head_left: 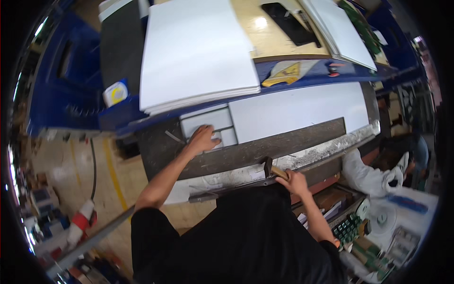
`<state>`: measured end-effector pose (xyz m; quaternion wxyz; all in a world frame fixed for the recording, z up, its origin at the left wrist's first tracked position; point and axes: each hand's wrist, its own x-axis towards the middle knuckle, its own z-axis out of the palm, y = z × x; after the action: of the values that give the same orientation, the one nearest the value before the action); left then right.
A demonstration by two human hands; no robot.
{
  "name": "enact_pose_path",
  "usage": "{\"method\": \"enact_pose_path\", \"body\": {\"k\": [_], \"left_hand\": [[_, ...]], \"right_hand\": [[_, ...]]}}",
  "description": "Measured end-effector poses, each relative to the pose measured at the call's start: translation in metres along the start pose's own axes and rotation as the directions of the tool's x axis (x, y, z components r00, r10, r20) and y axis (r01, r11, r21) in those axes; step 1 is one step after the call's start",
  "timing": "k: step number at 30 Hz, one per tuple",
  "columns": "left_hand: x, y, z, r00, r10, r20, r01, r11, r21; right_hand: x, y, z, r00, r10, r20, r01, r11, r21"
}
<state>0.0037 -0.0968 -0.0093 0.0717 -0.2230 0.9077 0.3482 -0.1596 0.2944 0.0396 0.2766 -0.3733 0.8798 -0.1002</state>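
Observation:
My right hand (295, 183) is closed around the wooden handle of a hammer (280, 173) by the bench's near edge. The hammer's dark head points up and left, over a scuffed pale strip. My left hand (204, 138) reaches further in, its fingers bent down onto a white panel (203, 120) crossed by dark narrow strips (224, 128). What its fingertips grip, if anything, is hidden. Right of those strips lies a long plain white sheet (293, 111), bordered in front by a dark flat bar (279, 141).
A thick stack of white sheets (196, 52) overhangs the raised blue shelf. On that shelf are a black phone (289, 23), a yellow-handled tool (283, 75) and a tape measure (116, 93). White cloth (373, 173) and an open drawer of parts (331, 203) are to my right.

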Motion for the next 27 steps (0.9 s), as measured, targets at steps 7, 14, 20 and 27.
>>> {"method": "enact_pose_path", "body": {"k": [7, 14, 20, 27], "left_hand": [[-0.007, -0.018, 0.004, 0.979, -0.188, 0.076, 0.191, 0.981, -0.034], [-0.015, 0.019, 0.029, 0.884, -0.204, -0.420, 0.251, 0.966, 0.058], [-0.012, 0.026, 0.008, 0.821, -0.259, -0.509, 0.351, 0.932, 0.092], [0.001, 0.015, 0.030, 0.784, -0.301, -0.543, 0.425, 0.898, 0.116]], "right_hand": [[0.042, 0.121, -0.061, 0.889, -0.459, -0.002, 0.407, 0.791, -0.457], [0.078, 0.112, -0.123, 0.924, 0.009, 0.383, 0.173, 0.883, -0.437], [0.163, -0.087, -0.423, 0.774, -0.600, -0.203, 0.603, 0.796, -0.052], [0.394, -0.156, -0.627, 0.079, -0.729, -0.680, 0.379, 0.653, -0.656]]}}
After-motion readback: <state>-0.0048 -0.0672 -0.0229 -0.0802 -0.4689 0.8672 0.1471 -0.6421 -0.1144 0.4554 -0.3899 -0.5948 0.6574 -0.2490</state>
